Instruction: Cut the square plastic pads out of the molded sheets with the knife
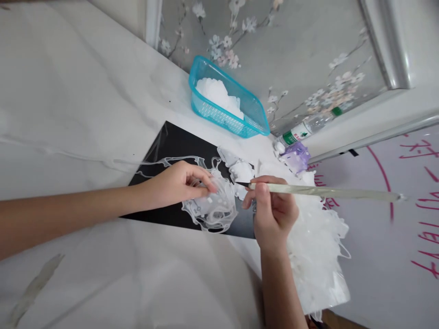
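Webbing [224, 205] is pinched in the left hand [185, 182], while the right hand [275, 217] clasps a dark-tipped tool [325, 191].

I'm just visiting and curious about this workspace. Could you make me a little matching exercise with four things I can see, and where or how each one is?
Column one
1. Blue basket
2. Slim pale-handled tool
3. Black board
4. Plastic bottle

Column two
A. Lies beneath a tangled, whitish lacy bundle
B. Topped with a green cap
C. Has white pieces inside it
D. Held in the person's right hand

Right pairs: 1-C, 2-D, 3-A, 4-B
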`<state>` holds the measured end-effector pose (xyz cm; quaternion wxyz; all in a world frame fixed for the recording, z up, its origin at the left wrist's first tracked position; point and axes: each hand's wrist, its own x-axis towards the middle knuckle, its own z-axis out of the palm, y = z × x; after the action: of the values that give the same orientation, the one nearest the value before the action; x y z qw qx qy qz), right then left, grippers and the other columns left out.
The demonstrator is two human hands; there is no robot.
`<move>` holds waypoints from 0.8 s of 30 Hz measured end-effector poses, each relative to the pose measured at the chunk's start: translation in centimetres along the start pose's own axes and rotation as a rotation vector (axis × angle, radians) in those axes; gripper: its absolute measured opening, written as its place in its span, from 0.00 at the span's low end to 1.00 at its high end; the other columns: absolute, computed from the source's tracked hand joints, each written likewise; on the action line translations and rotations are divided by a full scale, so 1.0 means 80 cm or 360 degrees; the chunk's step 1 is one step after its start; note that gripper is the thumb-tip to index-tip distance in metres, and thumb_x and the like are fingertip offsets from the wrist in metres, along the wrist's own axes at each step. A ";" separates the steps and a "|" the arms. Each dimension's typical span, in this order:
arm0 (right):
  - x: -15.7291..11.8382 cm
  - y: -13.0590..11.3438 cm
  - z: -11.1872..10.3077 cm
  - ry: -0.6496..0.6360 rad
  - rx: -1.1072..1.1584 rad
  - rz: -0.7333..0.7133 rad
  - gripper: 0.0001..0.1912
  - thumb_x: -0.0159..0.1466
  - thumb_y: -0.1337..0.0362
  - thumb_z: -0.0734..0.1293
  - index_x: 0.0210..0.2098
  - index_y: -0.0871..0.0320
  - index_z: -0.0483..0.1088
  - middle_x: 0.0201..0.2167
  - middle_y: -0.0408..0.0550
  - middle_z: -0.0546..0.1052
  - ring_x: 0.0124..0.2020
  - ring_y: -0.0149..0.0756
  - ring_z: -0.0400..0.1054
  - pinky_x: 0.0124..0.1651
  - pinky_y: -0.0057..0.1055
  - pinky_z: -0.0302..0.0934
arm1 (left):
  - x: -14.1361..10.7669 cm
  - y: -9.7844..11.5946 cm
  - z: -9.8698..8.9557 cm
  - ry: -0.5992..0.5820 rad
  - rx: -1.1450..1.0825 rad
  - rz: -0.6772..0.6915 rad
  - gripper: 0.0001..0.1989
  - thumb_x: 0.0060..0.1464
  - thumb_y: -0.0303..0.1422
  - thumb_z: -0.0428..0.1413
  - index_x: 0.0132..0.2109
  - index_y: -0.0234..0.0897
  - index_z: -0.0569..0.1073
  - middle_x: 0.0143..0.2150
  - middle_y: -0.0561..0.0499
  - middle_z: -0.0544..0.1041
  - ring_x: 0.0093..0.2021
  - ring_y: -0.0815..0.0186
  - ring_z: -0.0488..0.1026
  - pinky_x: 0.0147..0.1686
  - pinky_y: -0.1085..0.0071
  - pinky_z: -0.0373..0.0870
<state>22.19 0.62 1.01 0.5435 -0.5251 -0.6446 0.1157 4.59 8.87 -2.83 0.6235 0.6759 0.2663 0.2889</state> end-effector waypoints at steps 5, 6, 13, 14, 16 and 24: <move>0.003 -0.001 0.000 -0.0220 -0.0050 0.0012 0.04 0.62 0.69 0.64 0.34 0.55 0.70 0.32 0.43 0.74 0.19 0.23 0.65 0.20 0.24 0.60 | -0.002 0.002 -0.001 0.0117 0.0096 -0.0195 0.18 0.44 0.37 0.62 0.44 0.38 0.76 0.18 0.57 0.67 0.18 0.73 0.59 0.17 0.78 0.54; 0.004 -0.002 0.000 -0.0285 -0.0063 0.0019 0.04 0.62 0.69 0.64 0.35 0.56 0.71 0.33 0.44 0.74 0.20 0.24 0.66 0.20 0.24 0.61 | -0.002 0.003 -0.001 0.0107 0.0102 -0.0203 0.19 0.43 0.37 0.62 0.45 0.38 0.76 0.16 0.58 0.65 0.17 0.73 0.57 0.16 0.78 0.52; 0.013 -0.004 -0.003 -0.0548 -0.0244 -0.0151 0.05 0.60 0.72 0.65 0.34 0.56 0.72 0.33 0.46 0.76 0.36 0.32 0.71 0.30 0.26 0.66 | -0.003 0.007 -0.002 -0.0075 -0.0014 -0.0145 0.19 0.46 0.34 0.61 0.47 0.39 0.75 0.26 0.54 0.74 0.20 0.73 0.63 0.19 0.78 0.59; 0.013 -0.005 -0.004 -0.0579 -0.0249 -0.0147 0.06 0.60 0.71 0.65 0.35 0.56 0.72 0.34 0.46 0.76 0.37 0.32 0.71 0.30 0.26 0.66 | -0.003 0.007 -0.002 -0.0112 -0.0028 -0.0158 0.19 0.46 0.33 0.61 0.48 0.39 0.75 0.26 0.54 0.74 0.21 0.73 0.65 0.20 0.78 0.60; 0.014 -0.005 -0.006 -0.0624 -0.0249 -0.0102 0.06 0.61 0.70 0.64 0.37 0.56 0.71 0.35 0.46 0.76 0.37 0.32 0.71 0.30 0.26 0.66 | -0.004 0.009 -0.002 -0.0159 -0.0069 -0.0170 0.19 0.46 0.32 0.61 0.48 0.39 0.74 0.27 0.54 0.75 0.22 0.73 0.67 0.21 0.78 0.62; 0.011 -0.006 -0.008 -0.0644 -0.0268 -0.0009 0.05 0.62 0.68 0.64 0.36 0.56 0.71 0.35 0.46 0.76 0.38 0.31 0.71 0.29 0.24 0.66 | -0.003 0.011 0.001 -0.0147 -0.0168 -0.0155 0.20 0.43 0.27 0.61 0.47 0.37 0.75 0.35 0.52 0.78 0.23 0.75 0.69 0.20 0.81 0.64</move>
<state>22.56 0.83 2.12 0.3578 -0.5328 -0.7494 0.1629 4.43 8.56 -1.94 0.6832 0.6410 0.2543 0.2403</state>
